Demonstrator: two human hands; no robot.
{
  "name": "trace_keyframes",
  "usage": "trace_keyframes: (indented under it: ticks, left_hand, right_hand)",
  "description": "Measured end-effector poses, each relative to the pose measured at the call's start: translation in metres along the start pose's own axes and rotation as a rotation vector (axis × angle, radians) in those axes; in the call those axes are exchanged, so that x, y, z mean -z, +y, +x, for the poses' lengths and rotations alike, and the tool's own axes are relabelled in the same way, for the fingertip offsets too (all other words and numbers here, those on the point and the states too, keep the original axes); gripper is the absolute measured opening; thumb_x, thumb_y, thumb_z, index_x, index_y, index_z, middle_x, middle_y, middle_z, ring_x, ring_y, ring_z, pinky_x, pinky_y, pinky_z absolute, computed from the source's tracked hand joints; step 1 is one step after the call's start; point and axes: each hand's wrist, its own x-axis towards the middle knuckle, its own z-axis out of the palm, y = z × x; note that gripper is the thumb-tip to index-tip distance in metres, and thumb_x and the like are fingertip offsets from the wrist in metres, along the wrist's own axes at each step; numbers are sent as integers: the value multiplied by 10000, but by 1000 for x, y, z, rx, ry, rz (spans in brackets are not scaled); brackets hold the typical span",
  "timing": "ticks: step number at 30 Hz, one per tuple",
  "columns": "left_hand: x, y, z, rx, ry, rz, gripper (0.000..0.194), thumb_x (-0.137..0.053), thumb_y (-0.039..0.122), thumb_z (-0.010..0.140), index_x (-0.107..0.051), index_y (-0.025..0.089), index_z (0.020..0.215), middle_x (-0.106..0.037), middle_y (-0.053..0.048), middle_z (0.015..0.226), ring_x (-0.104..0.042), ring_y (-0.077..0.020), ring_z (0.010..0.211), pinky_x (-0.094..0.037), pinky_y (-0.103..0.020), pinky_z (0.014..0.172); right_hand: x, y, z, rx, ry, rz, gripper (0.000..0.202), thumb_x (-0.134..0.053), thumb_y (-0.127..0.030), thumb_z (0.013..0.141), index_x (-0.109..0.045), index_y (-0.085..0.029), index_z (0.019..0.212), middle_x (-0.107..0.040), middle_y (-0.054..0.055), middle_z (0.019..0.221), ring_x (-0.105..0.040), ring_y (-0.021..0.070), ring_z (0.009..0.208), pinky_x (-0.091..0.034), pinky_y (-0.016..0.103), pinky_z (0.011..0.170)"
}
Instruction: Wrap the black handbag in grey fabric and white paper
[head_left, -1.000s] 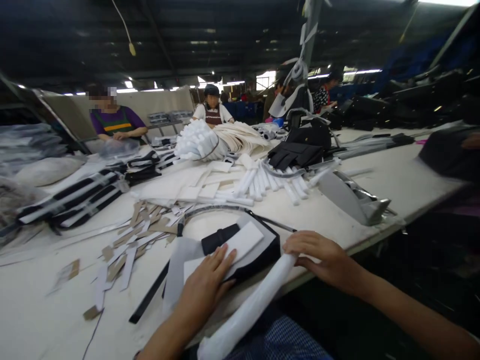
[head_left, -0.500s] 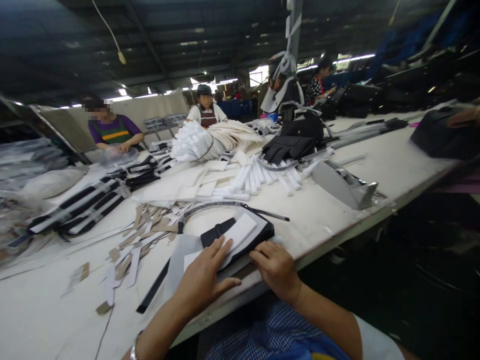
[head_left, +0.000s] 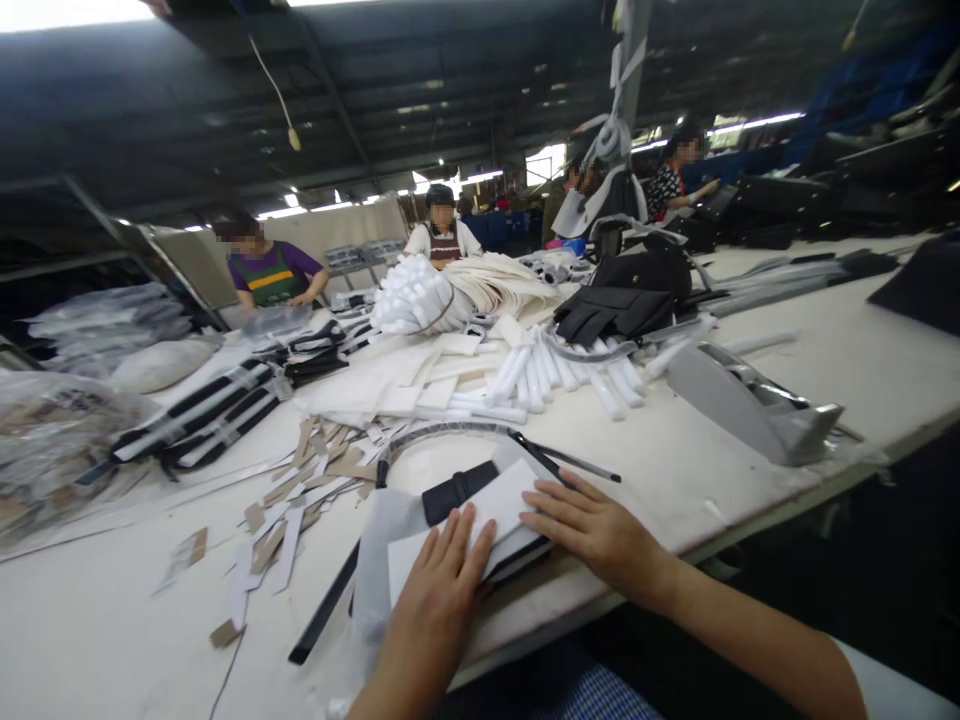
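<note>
In front of me a black bag (head_left: 459,492) lies flat near the table's front edge. Its curved handle (head_left: 439,428), wrapped in clear film, reaches away from me. A white sheet (head_left: 486,512) covers part of the bag, over translucent foam wrap (head_left: 375,560). My left hand (head_left: 442,585) rests flat on the left part of the white sheet, fingers stretched out. On the sheet's right end lies my right hand (head_left: 592,525), also with fingers extended. Neither hand grasps anything. A black strap (head_left: 326,605) sticks out to the left of the bag.
Cardboard and paper strips (head_left: 300,495) lie scattered on the left. Beyond the bag are white rolled tubes (head_left: 536,375) and another black bag (head_left: 619,300). A grey tape dispenser (head_left: 739,400) stands at the right. Co-workers (head_left: 274,265) are across the table (head_left: 135,640).
My right hand has moved from the bag's near right edge onto the white sheet, its fingers opening flat. My left hand still lies on the sheet. The camera view has shifted slightly.
</note>
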Motion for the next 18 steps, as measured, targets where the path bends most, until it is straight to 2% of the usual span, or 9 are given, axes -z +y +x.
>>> trace_keyframes:
  ticks: [3, 6, 8, 10, 12, 15, 18]
  left_hand:
    - [4, 6, 2, -3, 8, 91, 643, -499, 76, 886, -358, 193, 1503, -359, -115, 1569, -425, -308, 1398, -510, -467, 1032]
    - [10, 17, 12, 16, -35, 99, 599, -461, 114, 880, -402, 161, 1474, -300, -106, 1594, -348, -310, 1443, -479, -530, 1053]
    - [12, 26, 21, 55, -77, 73, 545, -480, 187, 887, -461, 140, 1430, -342, -134, 1575, -344, -333, 1442, -451, -584, 1062]
    - [10, 32, 29, 104, -93, 60, 522, -527, 246, 888, -501, 129, 1396, -429, -171, 1522, -401, -358, 1404, -442, -608, 1057]
    - [4, 35, 32, 125, -58, 66, 539, -568, 274, 896, -485, 173, 1419, -490, -173, 1478, -461, -362, 1361, -459, -599, 1040]
    - [-5, 36, 28, 116, 46, 74, 570, -580, 281, 923, -421, 285, 1471, -506, -144, 1471, -489, -343, 1345, -490, -562, 1018]
    - [-10, 36, 22, 128, 105, 73, 566, -572, 273, 937, -411, 305, 1479, -494, -144, 1481, -486, -341, 1349, -493, -547, 1020]
  right_hand:
    - [-18, 3, -9, -45, 83, 26, 366, -404, -144, 1029, -615, -211, 1320, -646, 23, 1323, -543, 186, 1286, -419, 374, 1131]
    - [-28, 1, -16, -58, 131, 29, 360, -418, -151, 1027, -620, -218, 1318, -659, 28, 1304, -558, 183, 1271, -440, 379, 1118]
    - [-30, 0, -17, -51, 136, 26, 359, -422, -155, 1027, -619, -218, 1320, -660, 32, 1302, -563, 188, 1265, -447, 389, 1113]
    - [-30, 0, -17, -54, 132, 25, 364, -422, -152, 1025, -612, -220, 1328, -657, 32, 1306, -567, 194, 1260, -451, 402, 1110]
    - [-28, 0, -16, -69, 126, 31, 372, -424, -151, 1024, -597, -221, 1345, -653, 37, 1312, -565, 201, 1263, -450, 415, 1109]
    - [-22, -1, -13, -86, 102, 70, 397, -438, -129, 1009, -565, -216, 1375, -637, 51, 1334, -539, 215, 1295, -434, 440, 1121]
    - [-8, -4, -16, -135, 121, 168, 405, -507, -117, 973, -562, -224, 1360, -640, 53, 1326, -528, 222, 1307, -397, 464, 1151]
